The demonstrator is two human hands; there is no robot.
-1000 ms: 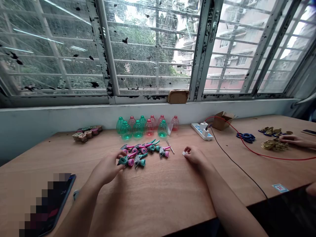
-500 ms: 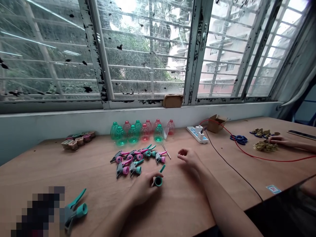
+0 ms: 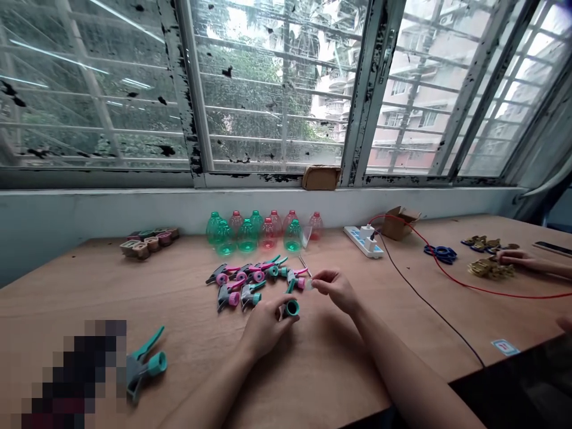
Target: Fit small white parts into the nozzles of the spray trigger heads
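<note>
My left hand (image 3: pixel 263 326) is closed around a teal and grey spray trigger head (image 3: pixel 292 308), its round collar opening facing me. To its right, my right hand (image 3: pixel 338 291) has thumb and forefinger pinched on a small pale, see-through piece (image 3: pixel 308 285), too small to name. That piece is apart from the held spray head. Just beyond both hands lie several pink, teal and grey spray trigger heads (image 3: pixel 251 295) in a loose group. Another teal spray trigger head (image 3: pixel 146 364) rests alone at the lower left, beside a pixelated patch.
Green and red clear bottles (image 3: pixel 247 236) stand along the wall. A thin metal rod (image 3: pixel 305 264) lies before them. Rightward are a power strip (image 3: pixel 363 242), a cardboard box (image 3: pixel 399 223), a red cable (image 3: pixel 473 286) and another person's hand (image 3: pixel 516 258) at gold-coloured pieces (image 3: pixel 490 269).
My right hand has come in towards the left hand, and a pale piece now shows at its fingertips. The left hand still holds the spray trigger head. The whole view has shifted slightly.
</note>
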